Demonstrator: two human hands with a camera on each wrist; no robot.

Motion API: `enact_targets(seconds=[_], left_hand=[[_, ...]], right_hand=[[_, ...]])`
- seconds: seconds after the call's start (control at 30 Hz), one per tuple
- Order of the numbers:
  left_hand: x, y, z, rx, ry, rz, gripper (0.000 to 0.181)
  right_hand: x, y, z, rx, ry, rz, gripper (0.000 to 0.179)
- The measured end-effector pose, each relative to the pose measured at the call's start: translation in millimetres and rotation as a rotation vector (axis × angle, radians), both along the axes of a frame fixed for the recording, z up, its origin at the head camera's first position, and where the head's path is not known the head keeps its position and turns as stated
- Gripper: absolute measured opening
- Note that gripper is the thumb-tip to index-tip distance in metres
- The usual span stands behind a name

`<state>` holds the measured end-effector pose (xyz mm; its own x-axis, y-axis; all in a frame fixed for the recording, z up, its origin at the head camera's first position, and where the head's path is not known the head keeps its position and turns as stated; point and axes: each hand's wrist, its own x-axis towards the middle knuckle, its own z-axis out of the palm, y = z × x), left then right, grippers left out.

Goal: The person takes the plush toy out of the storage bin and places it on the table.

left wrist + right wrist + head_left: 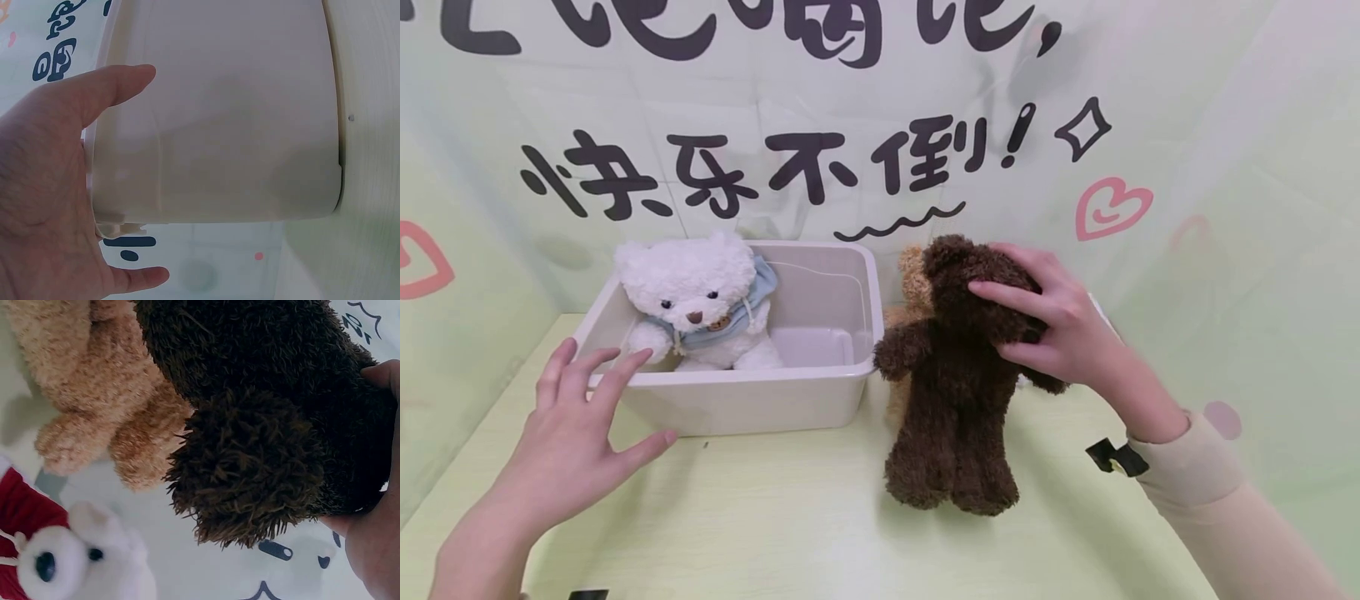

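Note:
A dark brown teddy bear hangs upright over the table, its back toward the head view. My right hand grips it by the head, fingers spread over the fur; the right wrist view shows its shaggy fur close up. At the left front corner of a pale plastic bin is my left hand, fingers spread at the rim and thumb in front of the wall. In the left wrist view the thumb lies across the bin wall. Inside the bin sits a white teddy bear in a blue hooded top.
Behind the dark bear, a light brown teddy bear is mostly hidden in the head view. A white plush toy in red clothing shows in the right wrist view. A printed backdrop stands behind the pale wooden table.

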<state>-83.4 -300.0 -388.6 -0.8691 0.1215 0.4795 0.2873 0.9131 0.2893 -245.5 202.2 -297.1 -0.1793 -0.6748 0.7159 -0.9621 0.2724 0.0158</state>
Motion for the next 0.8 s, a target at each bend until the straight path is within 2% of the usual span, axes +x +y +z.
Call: enact_targets(seconds=[0.43,0.8], left_hand=[[-0.3,-0.1,-0.3,-0.002,0.005,-0.004,0.098],[-1.3,-0.4,-0.8,0.001,0.011,-0.011,0.098]], right_hand=[[2.9,0.5,-32.5,0.094,-0.121,0.01,0.064],[3.0,-3.0,-42.3,0.093,-0.165,-0.004,0.067]])
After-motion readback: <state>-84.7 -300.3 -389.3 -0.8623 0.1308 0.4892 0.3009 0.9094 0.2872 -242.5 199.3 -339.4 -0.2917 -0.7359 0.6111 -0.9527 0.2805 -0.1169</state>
